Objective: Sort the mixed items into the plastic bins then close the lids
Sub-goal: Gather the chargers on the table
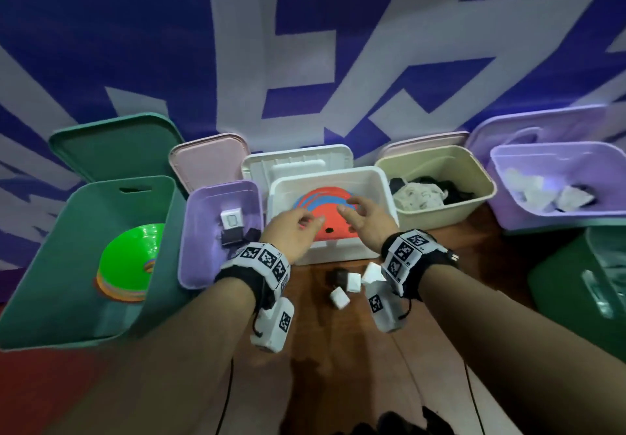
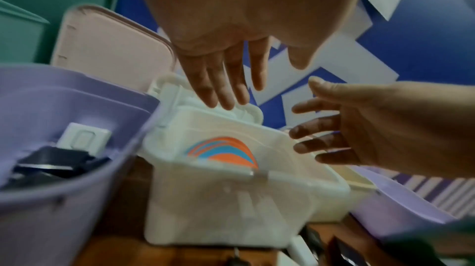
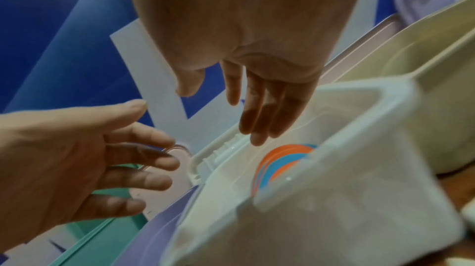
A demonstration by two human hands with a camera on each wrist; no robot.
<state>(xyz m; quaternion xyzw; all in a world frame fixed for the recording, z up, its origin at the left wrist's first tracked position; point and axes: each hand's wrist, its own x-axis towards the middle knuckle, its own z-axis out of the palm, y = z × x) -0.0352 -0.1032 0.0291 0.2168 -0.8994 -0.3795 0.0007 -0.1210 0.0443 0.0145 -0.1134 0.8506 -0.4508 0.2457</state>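
Taking the white bin (image 1: 330, 177) as our landmark: far to its left we see the green bin (image 1: 67, 265) holding a green cone stack (image 1: 132, 262), then the small purple bin (image 1: 216, 197) just beside it with chargers (image 1: 232, 228) inside. Over the white bin, with its orange and blue discs (image 1: 321, 207), our left hand (image 1: 291, 231) and right hand (image 1: 366, 221) hover with fingers spread, holding nothing. In front of it lie white blocks (image 1: 349, 285). To its right stand the beige bin (image 1: 440, 191) and the lilac bin (image 1: 555, 184).
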